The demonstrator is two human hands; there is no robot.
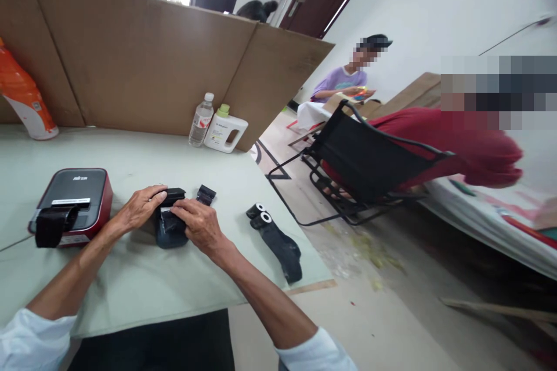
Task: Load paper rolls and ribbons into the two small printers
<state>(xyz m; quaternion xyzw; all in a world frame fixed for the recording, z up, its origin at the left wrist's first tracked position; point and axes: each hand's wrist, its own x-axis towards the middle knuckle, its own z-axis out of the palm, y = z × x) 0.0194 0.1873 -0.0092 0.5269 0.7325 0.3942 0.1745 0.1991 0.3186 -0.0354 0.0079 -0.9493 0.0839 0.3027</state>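
A small dark device (172, 236) with a rounded body lies on the table in front of me, its black lid-like upper part (176, 193) standing at the far side. My left hand (145, 207) grips that upper part from the left, fingers bent over its edge. On the right side, my right hand (199, 225) has its fingers curled against the device, near a shiny strip on its face. The fingertips are partly hidden. Just beyond the right hand lies a short black strip (206, 194). To its right rests a black, sock-like pair (282, 249) with two white rings at one end.
A red and black label printer (82, 185) with black tape hanging out stands at left. An orange bottle (26, 95), a clear water bottle (201, 120) and a white jug (226, 132) stand before a cardboard screen (152, 64). Two people sit at right, one in a black folding chair (361, 145).
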